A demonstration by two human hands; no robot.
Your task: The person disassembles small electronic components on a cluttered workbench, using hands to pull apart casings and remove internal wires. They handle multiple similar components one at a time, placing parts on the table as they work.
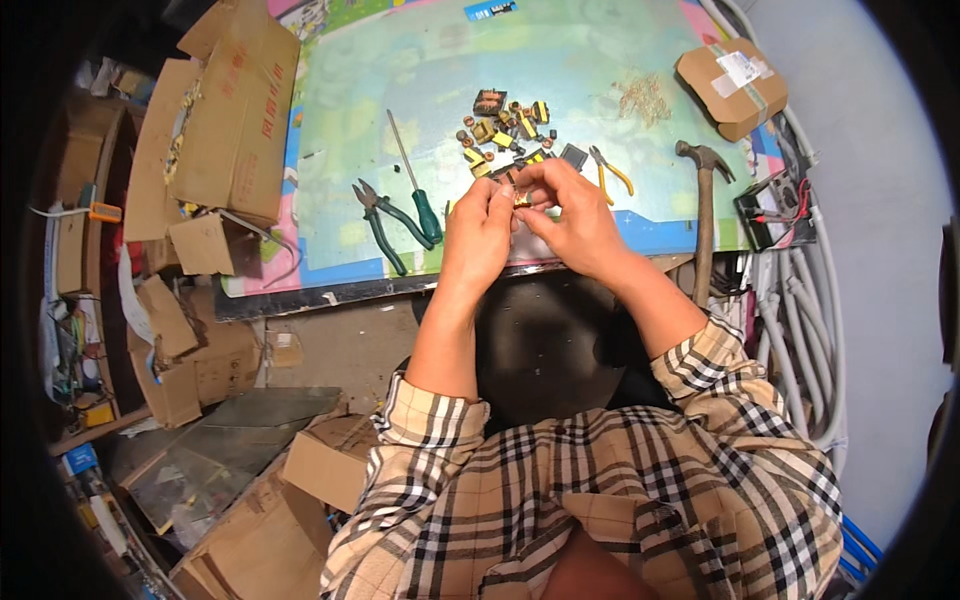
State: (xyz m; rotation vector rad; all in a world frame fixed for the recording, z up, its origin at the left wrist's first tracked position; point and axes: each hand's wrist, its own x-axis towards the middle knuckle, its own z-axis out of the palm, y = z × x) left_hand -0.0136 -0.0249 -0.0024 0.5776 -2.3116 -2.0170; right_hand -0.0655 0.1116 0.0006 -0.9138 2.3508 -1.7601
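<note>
Over the near edge of the table, both my hands pinch a small transformer (522,201) with yellow and dark parts, mostly covered by the fingers. My left hand (478,232) closes on it from the left. From the other side, the fingers and thumb of my right hand (575,218) curl round it. Just beyond my fingers lies a loose pile of similar small transformers (507,130), with yellow tape, black cores and copper windings. Dark-handled pliers (385,218) and a green-handled screwdriver (425,212) rest left of my left hand. Yellow-handled cutters (611,178) lie beyond my right hand.
A claw hammer (704,205) overhangs the table's near right edge. Beside it sits a black device (772,212) with red leads. Thin metallic bits (645,98) are heaped before a small carton (733,88). A large cardboard box (235,120) stands at left; grey hoses (808,330) hang at right.
</note>
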